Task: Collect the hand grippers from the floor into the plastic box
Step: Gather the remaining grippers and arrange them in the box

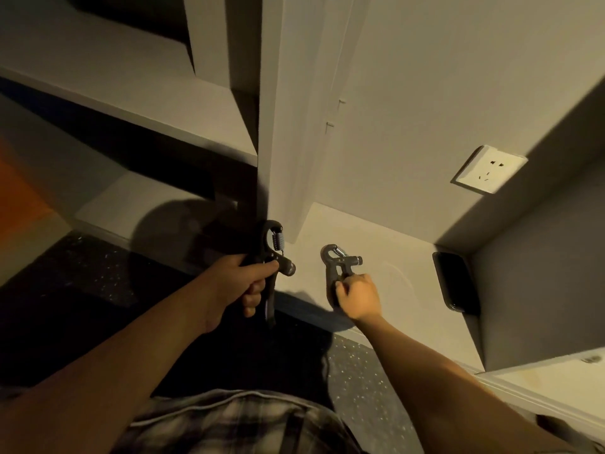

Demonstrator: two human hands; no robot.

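left hand (pixel 243 284) had its fingers clenched round a black spring-loaded hand gripper (pixel 268 257), right hand (pixel 359 298) at its 3 o'clock gripped a grey spring-loaded hand gripper (pixel 331 267), pretty dim lighting tbh

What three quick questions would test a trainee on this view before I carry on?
1. True or false: the plastic box is in view.
2. Which is nearer the wall socket: A) left hand, B) right hand?
3. What does each hand hold?

Key: 1 false. 2 B. 3 The left hand grips the dark hand gripper; the right hand grips the grey hand gripper.
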